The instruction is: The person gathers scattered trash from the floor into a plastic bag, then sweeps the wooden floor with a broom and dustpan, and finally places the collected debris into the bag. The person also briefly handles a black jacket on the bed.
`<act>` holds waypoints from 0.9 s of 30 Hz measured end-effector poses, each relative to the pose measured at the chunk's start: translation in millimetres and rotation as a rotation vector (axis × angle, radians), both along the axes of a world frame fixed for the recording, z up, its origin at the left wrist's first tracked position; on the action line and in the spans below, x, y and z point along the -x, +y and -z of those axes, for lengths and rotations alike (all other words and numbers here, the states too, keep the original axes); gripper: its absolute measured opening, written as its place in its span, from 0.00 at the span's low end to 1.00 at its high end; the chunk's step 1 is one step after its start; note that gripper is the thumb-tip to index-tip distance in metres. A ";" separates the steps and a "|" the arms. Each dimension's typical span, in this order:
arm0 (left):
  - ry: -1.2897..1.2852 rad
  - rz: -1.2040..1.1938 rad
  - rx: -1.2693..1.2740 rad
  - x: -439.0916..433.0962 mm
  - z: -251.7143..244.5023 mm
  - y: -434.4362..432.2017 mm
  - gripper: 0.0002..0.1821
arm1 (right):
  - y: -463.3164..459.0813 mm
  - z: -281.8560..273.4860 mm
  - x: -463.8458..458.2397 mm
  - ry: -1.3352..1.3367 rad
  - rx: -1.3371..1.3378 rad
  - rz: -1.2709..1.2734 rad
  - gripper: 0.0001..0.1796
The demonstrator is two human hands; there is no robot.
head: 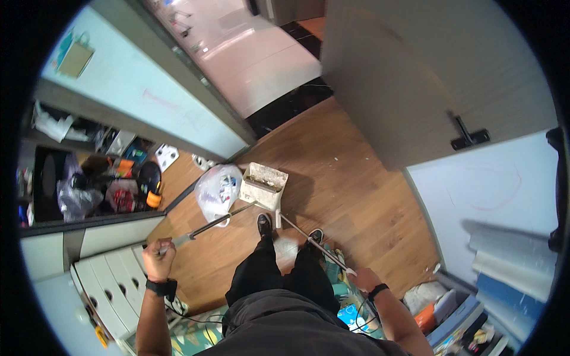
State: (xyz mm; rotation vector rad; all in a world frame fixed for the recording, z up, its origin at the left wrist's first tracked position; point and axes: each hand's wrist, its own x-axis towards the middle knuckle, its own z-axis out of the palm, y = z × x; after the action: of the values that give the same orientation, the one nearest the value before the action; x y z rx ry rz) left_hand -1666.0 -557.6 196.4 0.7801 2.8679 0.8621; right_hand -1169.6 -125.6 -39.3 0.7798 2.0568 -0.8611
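My left hand (pixel 159 256) grips the top of a dustpan's long handle (pixel 213 227), out at the left. The handle slants down to an off-white, stained dustpan (pixel 263 186), which has a row of comb teeth and dirt or stains inside. At the right, my right hand (pixel 365 279) is closed around a thin broom pole (pixel 318 247). That pole runs down to a narrow white broom head (pixel 278 219), seen edge-on beside the dustpan's near corner. Its bristles cannot be made out. Both tools are just beyond my shoes.
A white plastic bag (pixel 218 191) stands against the dustpan's left side. A grey door (pixel 427 80) is at the right, beyond it a black threshold (pixel 289 107). White drawers (pixel 111 285) are on the left, a cluttered cabinet (pixel 102 187) above them. Small scraps (pixel 335 159) dot the wood floor.
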 end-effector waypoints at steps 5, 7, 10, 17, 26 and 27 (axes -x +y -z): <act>-0.081 -0.344 -0.018 -99.2 -50.3 -83.8 0.02 | -9.3 52.0 100.2 0.106 0.033 -0.161 0.31; -0.159 -0.507 -0.001 -133.1 -66.4 -108.7 0.03 | -26.7 64.1 143.4 0.050 -0.003 -0.154 0.29; -0.048 -0.491 0.087 -176.7 -74.1 -135.8 0.03 | -23.7 73.8 194.1 -0.107 -0.007 -0.186 0.26; -0.134 -0.651 0.178 -242.0 -39.5 -187.9 0.06 | 67.0 67.8 173.6 -0.218 -0.176 -0.210 0.32; -0.218 -0.732 0.160 -244.7 48.9 -243.1 0.07 | 112.6 -13.8 119.8 -0.089 -0.387 -0.173 0.32; -0.190 -0.670 0.266 -238.1 58.0 -252.4 0.08 | 101.2 -27.2 125.9 -0.104 -0.350 -0.197 0.32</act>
State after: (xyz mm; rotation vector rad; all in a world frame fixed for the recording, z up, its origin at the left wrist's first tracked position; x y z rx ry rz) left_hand -1428.0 -810.0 138.4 -0.2963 2.9834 0.5177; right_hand -1295.5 -24.4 -12.1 0.7706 2.1745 -0.3479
